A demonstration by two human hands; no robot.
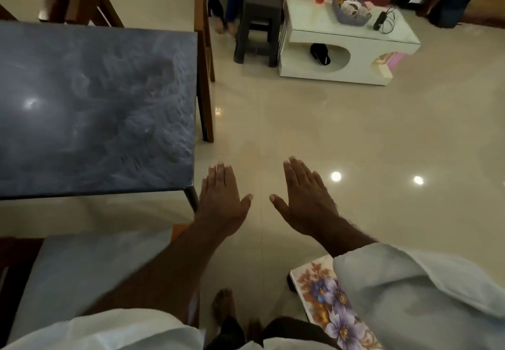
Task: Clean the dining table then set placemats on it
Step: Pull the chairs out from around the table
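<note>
The dining table (95,98) has a dark marbled top and fills the left of the view, with nothing lying on the part I see. My left hand (221,199) hovers flat, fingers straight, just off the table's near right corner. My right hand (306,199) is held flat beside it over the floor, palm down, holding nothing. A floral patterned board or mat (325,300), purple flowers on cream, shows at the lower right, partly hidden under my right sleeve.
A cushioned chair (153,0) stands at the table's far end and another chair seat (82,267) lies below my left arm. A dark stool (258,24) and a white low table (344,46) with clutter stand across the glossy tiled floor. Someone's feet show near the stool.
</note>
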